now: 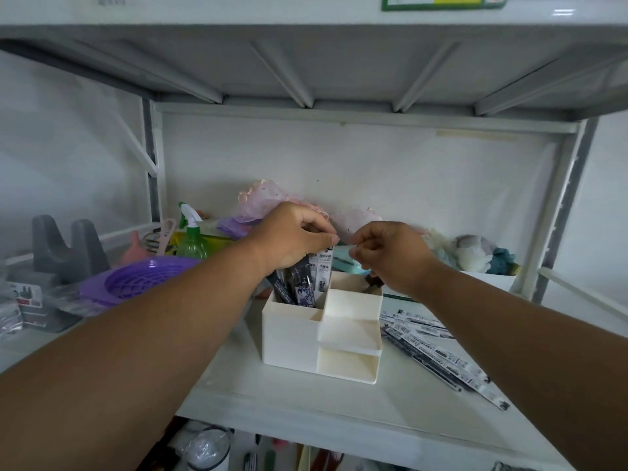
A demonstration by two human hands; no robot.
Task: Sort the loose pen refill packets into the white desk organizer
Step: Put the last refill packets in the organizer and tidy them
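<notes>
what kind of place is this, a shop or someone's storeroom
Probably a storeroom or utility shelf, though a shop's back room is possible. The white metal shelf rack holds mixed household clutter: a green plastic spray bottle, a purple plastic basket and a white desk organizer with pen refill packets beside it.

White desk organizer (289, 338) on shelf (390, 399): refill packets (306, 283) upright in rear-left compartment, left hand (295, 234) pinching tops. Right hand (390, 254) curled just beside (contents unclear). Loose packets (441, 355) flat, right of organizer. Purple basket (136, 277), spray bottle (192, 237) at left.
</notes>
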